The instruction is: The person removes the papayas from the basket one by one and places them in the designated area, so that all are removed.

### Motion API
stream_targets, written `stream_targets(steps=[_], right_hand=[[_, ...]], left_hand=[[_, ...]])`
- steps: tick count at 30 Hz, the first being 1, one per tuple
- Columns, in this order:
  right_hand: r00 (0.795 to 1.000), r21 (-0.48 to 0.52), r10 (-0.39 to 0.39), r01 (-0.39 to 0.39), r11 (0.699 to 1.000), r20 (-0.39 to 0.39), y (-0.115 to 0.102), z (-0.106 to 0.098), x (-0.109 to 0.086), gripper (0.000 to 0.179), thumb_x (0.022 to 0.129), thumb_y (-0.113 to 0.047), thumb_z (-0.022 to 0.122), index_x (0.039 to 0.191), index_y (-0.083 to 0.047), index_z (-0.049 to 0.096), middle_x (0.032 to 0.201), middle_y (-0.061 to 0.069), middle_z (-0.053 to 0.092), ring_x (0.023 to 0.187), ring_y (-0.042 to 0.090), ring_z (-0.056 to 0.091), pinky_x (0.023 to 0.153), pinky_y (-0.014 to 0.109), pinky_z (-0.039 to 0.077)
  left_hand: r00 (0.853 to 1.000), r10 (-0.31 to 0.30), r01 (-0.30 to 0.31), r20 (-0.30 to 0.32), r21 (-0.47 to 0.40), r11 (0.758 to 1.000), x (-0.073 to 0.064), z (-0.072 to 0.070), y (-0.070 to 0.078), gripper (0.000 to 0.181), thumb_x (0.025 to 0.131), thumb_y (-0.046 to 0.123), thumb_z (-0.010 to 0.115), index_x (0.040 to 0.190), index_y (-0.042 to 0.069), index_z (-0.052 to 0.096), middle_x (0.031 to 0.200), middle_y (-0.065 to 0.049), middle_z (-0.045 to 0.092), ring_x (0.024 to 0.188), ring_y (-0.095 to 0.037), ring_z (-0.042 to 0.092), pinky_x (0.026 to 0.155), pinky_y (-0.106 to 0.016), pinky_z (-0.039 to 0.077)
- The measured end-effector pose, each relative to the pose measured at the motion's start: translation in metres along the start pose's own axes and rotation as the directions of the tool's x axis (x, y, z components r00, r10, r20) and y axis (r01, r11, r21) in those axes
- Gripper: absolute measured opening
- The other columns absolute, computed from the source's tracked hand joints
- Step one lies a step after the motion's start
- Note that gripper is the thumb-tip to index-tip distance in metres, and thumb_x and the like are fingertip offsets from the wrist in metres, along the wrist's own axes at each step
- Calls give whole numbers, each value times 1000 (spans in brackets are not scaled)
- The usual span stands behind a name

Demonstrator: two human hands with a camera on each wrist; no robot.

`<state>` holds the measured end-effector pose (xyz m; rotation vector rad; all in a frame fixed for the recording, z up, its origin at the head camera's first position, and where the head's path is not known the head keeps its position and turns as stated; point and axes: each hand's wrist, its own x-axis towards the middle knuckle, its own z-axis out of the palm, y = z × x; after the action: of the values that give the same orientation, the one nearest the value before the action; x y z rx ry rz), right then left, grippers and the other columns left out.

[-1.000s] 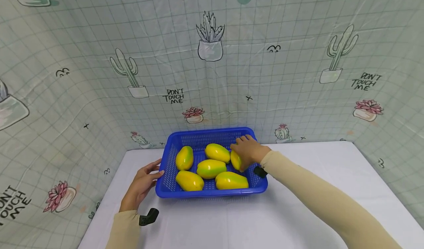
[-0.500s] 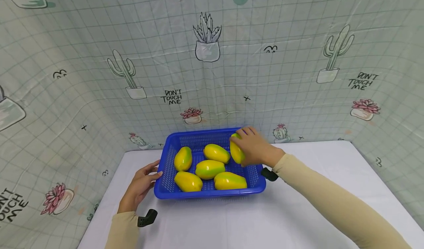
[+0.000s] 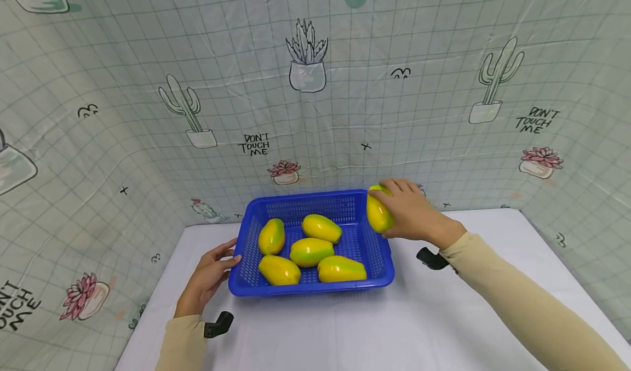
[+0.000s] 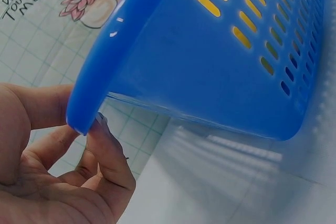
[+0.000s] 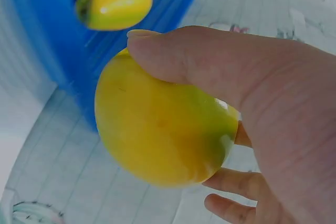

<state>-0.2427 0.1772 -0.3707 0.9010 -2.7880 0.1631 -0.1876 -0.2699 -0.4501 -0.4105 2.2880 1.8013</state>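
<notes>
My right hand grips a yellow-green mango, raised at the back right corner of the blue plastic basket and overlapping its rim in the head view. The right wrist view shows my thumb across the mango, with fingertips on its far side. My left hand pinches the basket's left rim; in the left wrist view the thumb and a finger lie on either side of the rim. Several more mangoes lie in the basket, among them a middle one and a front right one.
The basket stands on a white-covered table, near the back. A grid-patterned cloth with cactus drawings hangs behind and along both sides. A dark wrist camera sits below my right wrist, another beside my left.
My right hand has lifted the mango from the right part of the basket and carried it up and rightward to the rim. The left hand stays at the left rim.
</notes>
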Motion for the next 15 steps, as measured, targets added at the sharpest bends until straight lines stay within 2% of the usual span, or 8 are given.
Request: stream_targets(steps=[7, 15], right_hand=[[999, 36, 35, -34, 999, -17, 22, 9, -23, 85, 69, -26, 97, 142, -3, 60, 141, 28, 54, 132, 51, 48, 111, 71, 38], [996, 71, 83, -85, 994, 23, 45, 26, -46, 83, 70, -24, 96, 142, -2, 60, 142, 30, 53, 131, 55, 49, 109, 74, 37]], left_hand=[[1000, 0, 0, 5, -2, 1000, -1, 0, -1, 61, 106, 7, 62, 162, 4, 40, 138, -20, 45, 98, -18, 56, 82, -24, 51], [1000, 1, -1, 2, -1, 1000, -1, 0, 0, 61, 106, 9, 62, 162, 5, 40, 139, -19, 44, 99, -18, 56, 82, -23, 51]])
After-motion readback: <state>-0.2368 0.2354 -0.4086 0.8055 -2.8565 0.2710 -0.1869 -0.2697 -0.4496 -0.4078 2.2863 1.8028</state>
